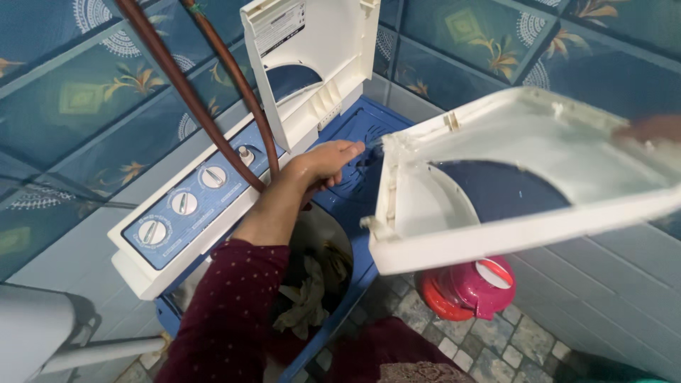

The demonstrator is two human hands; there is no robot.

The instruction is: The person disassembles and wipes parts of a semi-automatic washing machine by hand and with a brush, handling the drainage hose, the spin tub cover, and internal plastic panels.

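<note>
- Left hand (328,159): reaches over the washer (355,128) top, fingers loosely apart, palm down, fingertips at the blue deck near the far edge; grips nothing.
- Right hand (651,128): at right frame edge, blurred, on the far edge of a raised white lid (525,191); closure cannot be told.
- Second lid (312,64): upright at the washer's back.
- Tub: wet clothes (308,301) inside, under the left forearm.
- Two brown hoses (206,106) cross the dial panel (186,206).
</note>
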